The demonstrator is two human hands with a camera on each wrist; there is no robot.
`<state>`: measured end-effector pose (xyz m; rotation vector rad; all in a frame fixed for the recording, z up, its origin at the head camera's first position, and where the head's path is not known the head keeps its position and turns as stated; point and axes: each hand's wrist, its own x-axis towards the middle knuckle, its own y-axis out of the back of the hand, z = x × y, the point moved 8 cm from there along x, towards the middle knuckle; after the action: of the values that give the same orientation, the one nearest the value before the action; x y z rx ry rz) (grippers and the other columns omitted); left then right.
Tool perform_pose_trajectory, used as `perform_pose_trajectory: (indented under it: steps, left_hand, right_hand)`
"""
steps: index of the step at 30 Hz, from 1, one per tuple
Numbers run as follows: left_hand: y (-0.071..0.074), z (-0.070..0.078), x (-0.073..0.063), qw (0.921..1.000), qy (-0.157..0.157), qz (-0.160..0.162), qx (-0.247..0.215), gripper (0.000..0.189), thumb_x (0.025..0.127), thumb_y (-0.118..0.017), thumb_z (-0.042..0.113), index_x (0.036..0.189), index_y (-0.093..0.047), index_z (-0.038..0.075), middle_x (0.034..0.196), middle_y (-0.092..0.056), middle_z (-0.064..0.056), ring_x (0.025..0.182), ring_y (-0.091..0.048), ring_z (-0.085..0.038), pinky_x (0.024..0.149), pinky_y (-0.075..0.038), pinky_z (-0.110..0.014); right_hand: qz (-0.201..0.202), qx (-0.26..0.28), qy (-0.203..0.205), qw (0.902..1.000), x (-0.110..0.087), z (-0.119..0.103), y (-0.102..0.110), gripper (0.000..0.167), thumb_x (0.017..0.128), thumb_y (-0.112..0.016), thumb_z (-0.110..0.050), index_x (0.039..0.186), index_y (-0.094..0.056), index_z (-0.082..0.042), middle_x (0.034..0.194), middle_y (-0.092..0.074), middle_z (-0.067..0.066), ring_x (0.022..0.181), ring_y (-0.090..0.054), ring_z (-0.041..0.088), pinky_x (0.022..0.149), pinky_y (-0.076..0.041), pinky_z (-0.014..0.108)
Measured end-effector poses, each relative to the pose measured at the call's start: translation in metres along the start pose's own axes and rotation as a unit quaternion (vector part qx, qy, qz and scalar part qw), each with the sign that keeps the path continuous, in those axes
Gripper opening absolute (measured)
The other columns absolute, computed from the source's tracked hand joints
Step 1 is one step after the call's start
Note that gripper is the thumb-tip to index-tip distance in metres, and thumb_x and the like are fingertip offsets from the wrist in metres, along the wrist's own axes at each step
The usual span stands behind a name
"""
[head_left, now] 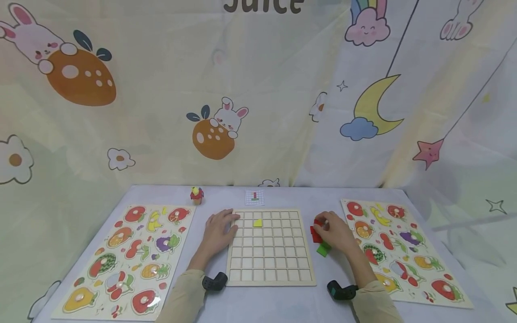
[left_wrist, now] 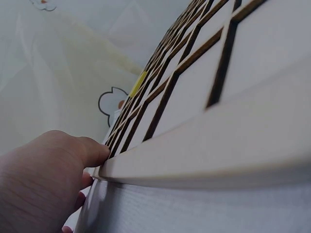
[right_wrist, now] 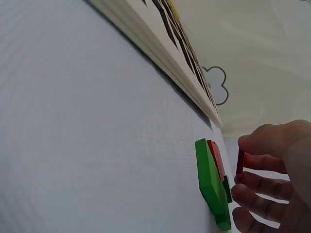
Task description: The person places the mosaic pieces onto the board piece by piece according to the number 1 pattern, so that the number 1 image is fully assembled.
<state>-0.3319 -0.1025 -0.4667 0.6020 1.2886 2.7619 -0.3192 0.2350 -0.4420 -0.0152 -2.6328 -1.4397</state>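
A wooden grid board [head_left: 269,284] lies in the middle of the table, with one yellow piece [head_left: 257,223] in an upper cell. My left hand [head_left: 219,232] rests at the board's upper left edge; in the left wrist view its thumb [left_wrist: 95,151] touches the frame. Right of the board, my right hand [head_left: 334,232] pinches a thin red tile [right_wrist: 240,162] between thumb and fingers. Just below that hand lie another red piece [head_left: 316,235] and green pieces [head_left: 322,250], which overlap in the right wrist view. The palm hides part of this group.
Fruit puzzle boards lie at both sides, one at left [head_left: 137,264] and one at right [head_left: 404,251]. Behind the grid board are a small card [head_left: 254,198] with a red and green figure and a small red and yellow toy [head_left: 196,195]. A printed curtain [head_left: 274,134] hangs behind the table.
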Motion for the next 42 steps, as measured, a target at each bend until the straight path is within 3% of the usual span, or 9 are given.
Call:
perform_pose_trajectory:
  steps: [7,18,24,42]
  left_hand:
    - [0.0,-0.001,-0.001,1.0,-0.002,0.003,-0.002,0.03,0.09,-0.062,0.023,0.119,-0.063,0.017,0.138,-0.052,-0.01,0.133,-0.042,-0.031,0.112,-0.019,-0.061]
    - [-0.002,-0.001,0.0,1.0,-0.005,0.0,-0.003,0.03,0.09,-0.062,0.022,0.119,-0.063,0.018,0.138,-0.052,-0.01,0.133,-0.042,-0.032,0.112,-0.019,-0.06]
    - [-0.001,0.0,-0.001,1.0,-0.004,0.0,-0.006,0.03,0.09,-0.061,0.023,0.12,-0.063,0.018,0.138,-0.052,-0.01,0.133,-0.042,-0.031,0.113,-0.018,-0.06]
    - [0.0,-0.001,-0.001,1.0,-0.007,0.002,-0.006,0.029,0.09,-0.061,0.023,0.119,-0.063,0.019,0.137,-0.053,-0.01,0.133,-0.042,-0.031,0.113,-0.018,-0.06]
  right_hand:
    - [-0.001,0.002,0.004,1.0,0.001,-0.008,-0.004,0.03,0.086,-0.065,-0.026,0.112,-0.061,-0.01,0.103,-0.06,0.007,0.084,-0.055,0.019,0.067,-0.05,0.028]
    - [-0.02,0.028,0.034,0.9988,0.003,-0.026,-0.013,0.027,0.087,-0.065,-0.025,0.11,-0.061,-0.012,0.093,-0.057,0.003,0.068,-0.05,0.013,0.054,-0.043,0.025]
    - [-0.016,0.02,0.042,0.9988,0.006,-0.034,-0.016,0.026,0.086,-0.067,-0.025,0.109,-0.062,-0.013,0.094,-0.058,0.001,0.075,-0.051,0.013,0.061,-0.042,0.025]
    - [-0.023,0.037,0.052,0.9977,0.011,-0.05,-0.021,0.027,0.086,-0.067,-0.027,0.109,-0.062,-0.012,0.099,-0.059,0.003,0.08,-0.052,0.015,0.064,-0.043,0.026]
